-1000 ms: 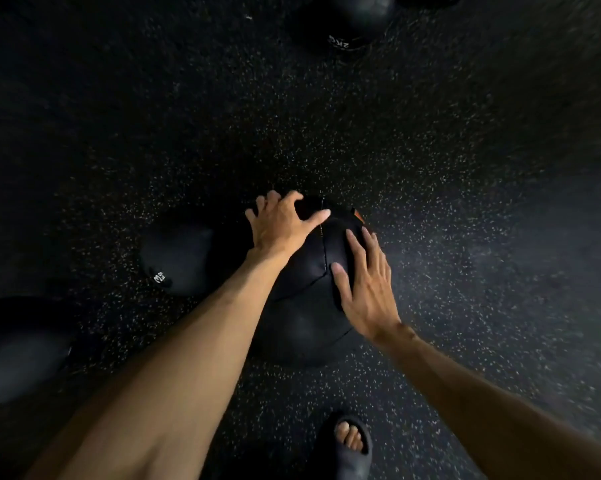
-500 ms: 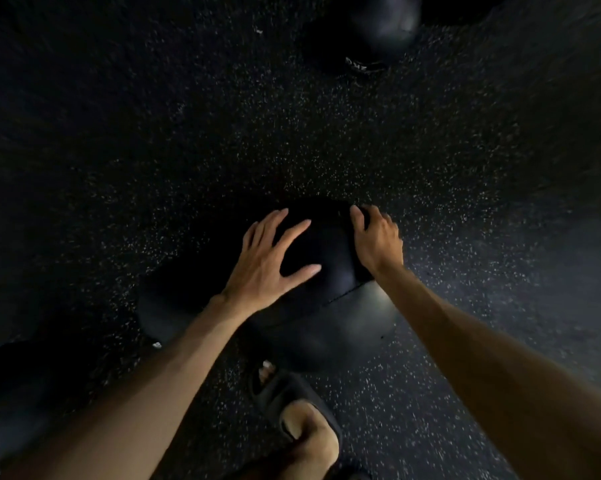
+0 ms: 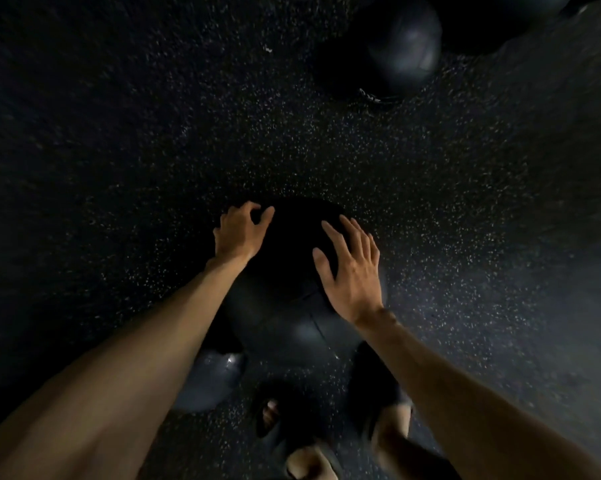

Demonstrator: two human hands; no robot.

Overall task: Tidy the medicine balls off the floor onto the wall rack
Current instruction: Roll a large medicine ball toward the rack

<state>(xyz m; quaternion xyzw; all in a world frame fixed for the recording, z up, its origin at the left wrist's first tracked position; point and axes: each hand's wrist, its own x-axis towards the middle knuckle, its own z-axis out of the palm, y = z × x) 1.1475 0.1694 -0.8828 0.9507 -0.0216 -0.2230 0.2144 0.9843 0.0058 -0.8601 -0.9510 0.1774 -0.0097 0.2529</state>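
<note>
Left hand curls over the likely heavy, smooth medicine ball, right hand lies flat on it; best cupped low on both sides.

The medicine ball fades into shadow on its far side, so whether the curled fingers of the left hand grip it is unclear. The left forearm hides part of a smaller ball. Print on the far ball is unreadable. 1 sandalled foot is blurred and cut off by the bottom edge.

Bare hands and forearms; dark open-toed slide sandals on feet.
</note>
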